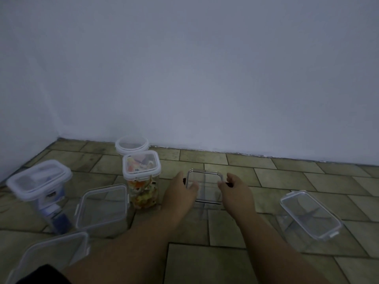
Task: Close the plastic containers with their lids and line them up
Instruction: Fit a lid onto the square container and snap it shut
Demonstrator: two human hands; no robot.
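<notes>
Down in the near left corner of the tiled floor [207,263] sat a clear box [51,255], partly cut off from where I stood. Behind it stood a tall tub [39,179] with a white clip lid and something blue inside. Just to the right of that was a clear square container [102,206] with its lid lying on top; I could not tell whether the clips were fastened. Further back, close to the wall [205,78], there was a round tub [132,144] with its lid on. Right in front of it stood a tall jar [143,193] of colourful bits under a white clip lid.

In the middle, the person had both arms stretched out to a clear container whose dark-rimmed lid [205,185] lay on top of it. The left hand [180,193] grasped the lid's left edge, thumb on top and fingers [180,176] curled over the side. The right hand [235,191] gripped the right edge the same way, fingers [230,177] bent round a dark clip.

Well apart to the right lay a long clear container [309,214], set at an angle with its lid on and small clips jutting from the ends.
</notes>
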